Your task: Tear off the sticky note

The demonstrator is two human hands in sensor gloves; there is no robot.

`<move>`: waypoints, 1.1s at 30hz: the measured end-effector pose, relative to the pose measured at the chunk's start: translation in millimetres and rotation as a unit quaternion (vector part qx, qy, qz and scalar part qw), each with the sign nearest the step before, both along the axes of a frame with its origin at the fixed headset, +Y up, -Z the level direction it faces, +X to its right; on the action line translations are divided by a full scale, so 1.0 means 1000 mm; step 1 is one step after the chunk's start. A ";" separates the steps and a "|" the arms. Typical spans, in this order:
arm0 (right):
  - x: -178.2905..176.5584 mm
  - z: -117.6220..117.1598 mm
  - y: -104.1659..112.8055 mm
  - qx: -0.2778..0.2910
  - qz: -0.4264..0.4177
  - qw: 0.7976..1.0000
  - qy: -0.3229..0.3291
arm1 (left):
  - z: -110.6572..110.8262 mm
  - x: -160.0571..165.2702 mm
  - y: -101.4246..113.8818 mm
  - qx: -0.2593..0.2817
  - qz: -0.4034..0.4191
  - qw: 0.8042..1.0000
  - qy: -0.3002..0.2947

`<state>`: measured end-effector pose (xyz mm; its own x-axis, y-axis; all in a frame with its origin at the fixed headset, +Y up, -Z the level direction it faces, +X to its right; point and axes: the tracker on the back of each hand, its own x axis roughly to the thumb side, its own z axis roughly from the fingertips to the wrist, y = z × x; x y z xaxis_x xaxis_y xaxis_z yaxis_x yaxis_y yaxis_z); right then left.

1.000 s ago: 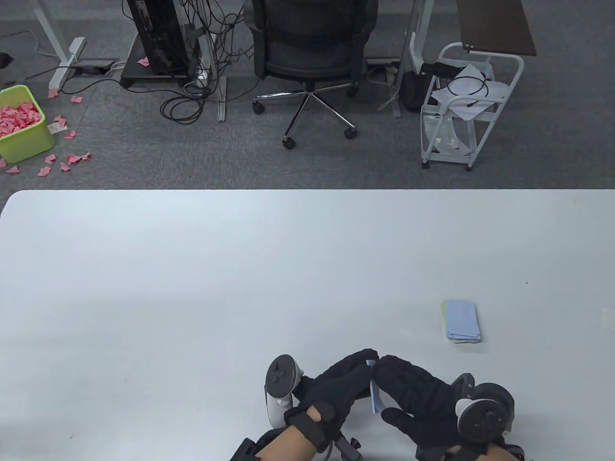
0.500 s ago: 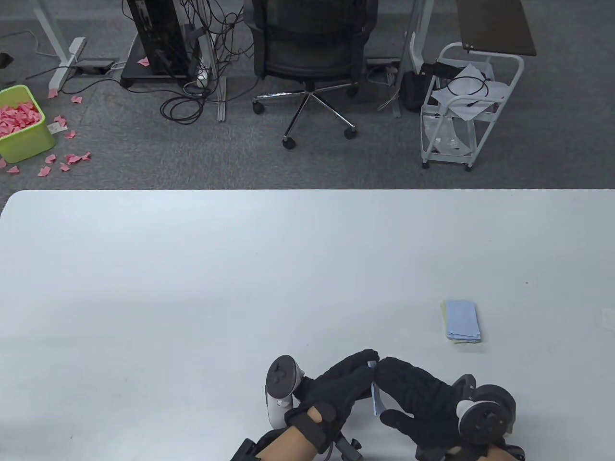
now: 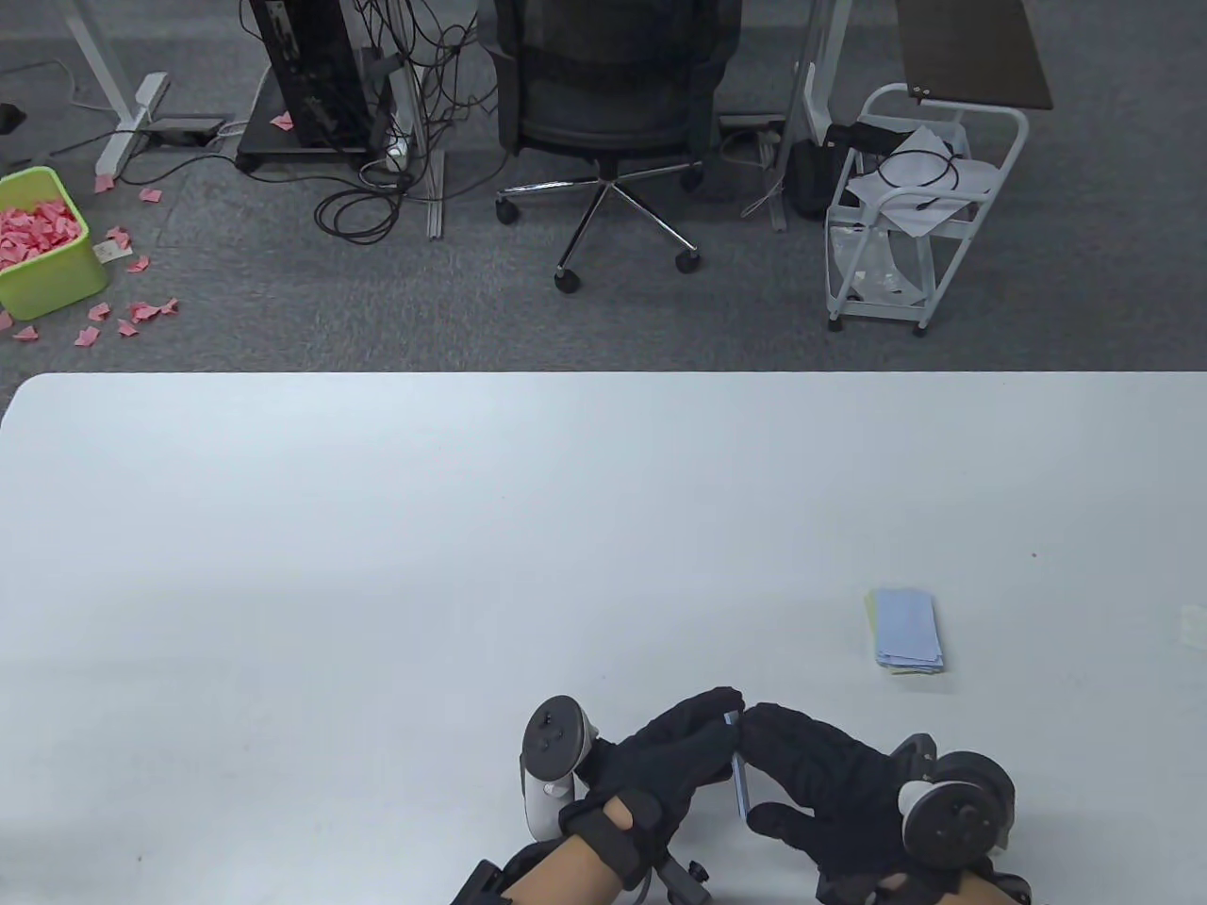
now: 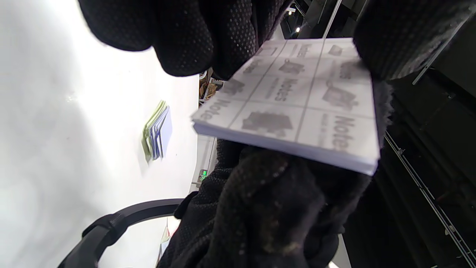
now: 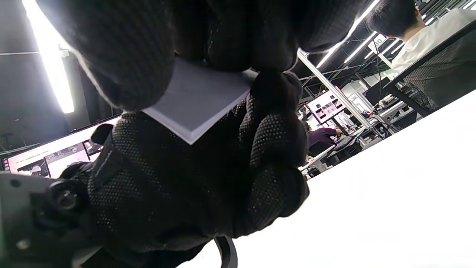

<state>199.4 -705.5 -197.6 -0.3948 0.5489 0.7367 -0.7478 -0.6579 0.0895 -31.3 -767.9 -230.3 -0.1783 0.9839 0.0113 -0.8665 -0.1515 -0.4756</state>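
A pale blue sticky note pad (image 3: 738,781) is held edge-on between both hands, just above the white table (image 3: 377,528) near its front edge. My left hand (image 3: 721,707) grips the pad from the left. My right hand (image 3: 754,724) grips it from the right, fingertips meeting the left hand's at the pad's top corner. The left wrist view shows the pad's printed backing (image 4: 297,100) with "Notes" on it, pinched by the left fingers (image 4: 186,33). The right wrist view shows the pad's plain blue face (image 5: 200,96) under the right fingers (image 5: 230,33).
A small stack of blue and green notes (image 3: 907,630) lies on the table to the right, also seen in the left wrist view (image 4: 158,132). A paper scrap (image 3: 1193,624) sits at the right edge. On the floor beyond are a green bin (image 3: 42,245), a chair (image 3: 603,94) and a cart (image 3: 915,207).
The pad has turned slightly more edge-on to the table camera. Both hands keep their grip and have hardly moved.
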 end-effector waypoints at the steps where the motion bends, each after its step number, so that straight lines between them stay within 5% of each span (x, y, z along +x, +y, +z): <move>1: 0.000 0.000 0.000 0.000 0.000 1.000 0.000 | 0.000 0.000 0.000 0.000 0.000 1.000 0.000; 33: -0.001 0.000 0.000 0.000 0.005 1.000 -0.002 | 0.000 0.001 -0.001 -0.006 0.003 1.000 0.003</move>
<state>198.6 -705.5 -197.3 -0.4033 0.5454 0.7348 -0.7411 -0.6657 0.0874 -30.4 -768.7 -229.8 -0.1837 0.9830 0.0015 -0.8685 -0.1615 -0.4686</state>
